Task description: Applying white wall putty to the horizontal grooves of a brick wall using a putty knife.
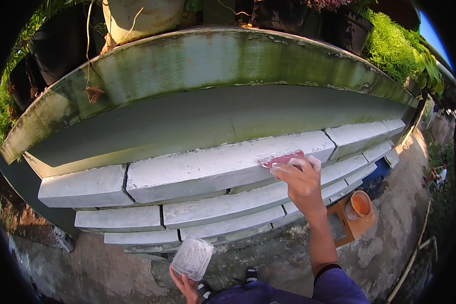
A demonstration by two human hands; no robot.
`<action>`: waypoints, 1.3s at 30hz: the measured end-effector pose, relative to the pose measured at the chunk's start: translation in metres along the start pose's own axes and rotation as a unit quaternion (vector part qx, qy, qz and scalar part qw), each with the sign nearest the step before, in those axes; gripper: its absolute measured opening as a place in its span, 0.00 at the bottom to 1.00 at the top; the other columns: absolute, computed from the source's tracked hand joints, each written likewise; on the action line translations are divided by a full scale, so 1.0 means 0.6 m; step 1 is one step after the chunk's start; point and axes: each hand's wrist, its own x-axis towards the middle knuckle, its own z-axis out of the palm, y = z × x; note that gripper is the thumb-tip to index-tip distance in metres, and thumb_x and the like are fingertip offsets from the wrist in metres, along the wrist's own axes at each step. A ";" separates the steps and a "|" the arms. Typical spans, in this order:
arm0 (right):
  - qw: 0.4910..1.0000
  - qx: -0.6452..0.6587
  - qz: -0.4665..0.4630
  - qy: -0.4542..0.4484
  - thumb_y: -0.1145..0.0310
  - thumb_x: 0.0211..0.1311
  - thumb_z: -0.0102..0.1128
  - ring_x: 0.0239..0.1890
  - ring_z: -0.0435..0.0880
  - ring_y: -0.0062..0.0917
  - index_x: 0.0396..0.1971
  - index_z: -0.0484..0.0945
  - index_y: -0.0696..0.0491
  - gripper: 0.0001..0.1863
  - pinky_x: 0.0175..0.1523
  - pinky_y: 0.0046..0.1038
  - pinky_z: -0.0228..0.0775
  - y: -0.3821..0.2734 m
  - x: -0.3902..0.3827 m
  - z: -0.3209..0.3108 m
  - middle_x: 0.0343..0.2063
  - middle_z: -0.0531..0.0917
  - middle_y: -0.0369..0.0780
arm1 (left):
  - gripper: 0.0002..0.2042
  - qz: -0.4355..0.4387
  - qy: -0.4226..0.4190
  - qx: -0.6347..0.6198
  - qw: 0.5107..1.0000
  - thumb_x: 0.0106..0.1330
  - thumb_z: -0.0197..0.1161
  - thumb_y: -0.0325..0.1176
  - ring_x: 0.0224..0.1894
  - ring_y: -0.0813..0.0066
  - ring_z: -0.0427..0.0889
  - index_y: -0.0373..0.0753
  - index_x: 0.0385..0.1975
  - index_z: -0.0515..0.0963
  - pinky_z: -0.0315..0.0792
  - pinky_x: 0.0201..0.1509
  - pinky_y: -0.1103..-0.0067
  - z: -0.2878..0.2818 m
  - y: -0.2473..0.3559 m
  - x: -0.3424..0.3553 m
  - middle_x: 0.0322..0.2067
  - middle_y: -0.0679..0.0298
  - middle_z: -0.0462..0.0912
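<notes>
In my right hand [301,177] is a red scraper [280,158] smeared with white paste, its blade against the top of a long white block [202,164]. The fingers are closed on it and dusted white. My left hand [185,288], low in view, grips the lower edge of a shallow rectangular tray [192,257] coated inside with white paste. White blocks with dark gaps between them form stepped rows along the wall. A thin crack runs up the grey-green wall face [197,119] behind the top row.
A mossy concrete ledge [187,61] overhangs the blocks, with potted plants [142,17] on it. At right, an orange bucket [361,203] stands on a brown wooden board [362,225] on the concrete ground [106,273]. A person [439,176] is far right, near a bamboo pole [413,258].
</notes>
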 end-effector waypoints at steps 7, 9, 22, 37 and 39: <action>0.998 -0.053 0.016 0.013 0.78 0.48 0.66 0.38 0.79 0.26 0.35 0.86 0.47 0.13 0.51 0.33 0.59 -0.018 0.005 -0.032 0.36 0.87 0.30 | 0.30 0.071 -0.055 -0.080 0.993 0.76 0.49 0.33 0.68 0.56 0.65 0.44 0.74 0.47 0.67 0.67 0.63 -0.033 -0.058 0.016 0.70 0.55 0.56; 0.999 -0.016 0.016 0.027 0.79 0.48 0.65 0.39 0.79 0.26 0.35 0.86 0.48 0.13 0.51 0.34 0.60 -0.034 0.017 -0.003 0.36 0.87 0.30 | 0.29 0.062 -0.053 -0.079 0.994 0.76 0.48 0.33 0.67 0.57 0.65 0.44 0.74 0.47 0.67 0.66 0.63 -0.031 -0.056 0.014 0.70 0.55 0.56; 1.000 0.004 -0.013 0.004 0.76 0.49 0.67 0.39 0.79 0.26 0.36 0.86 0.47 0.12 0.50 0.33 0.62 -0.066 0.018 0.034 0.36 0.86 0.31 | 0.29 0.072 -0.045 -0.053 0.995 0.76 0.47 0.34 0.66 0.55 0.67 0.46 0.74 0.46 0.74 0.61 0.61 -0.048 -0.062 0.010 0.70 0.56 0.56; 0.999 0.035 -0.014 0.034 0.68 0.52 0.68 0.46 0.84 0.23 0.38 0.86 0.47 0.12 0.63 0.39 0.64 -0.004 -0.048 -0.019 0.39 0.87 0.31 | 0.36 -0.040 0.044 0.113 0.992 0.73 0.55 0.45 0.72 0.58 0.57 0.34 0.74 0.48 0.53 0.73 0.66 0.011 0.003 -0.006 0.72 0.51 0.53; 0.995 -0.041 0.037 0.079 0.72 0.51 0.68 0.44 0.84 0.24 0.36 0.86 0.48 0.11 0.63 0.39 0.63 0.033 -0.059 -0.035 0.37 0.87 0.32 | 0.36 -0.029 0.035 0.141 0.989 0.73 0.54 0.45 0.72 0.58 0.56 0.33 0.73 0.49 0.52 0.73 0.66 0.023 0.005 -0.008 0.72 0.51 0.54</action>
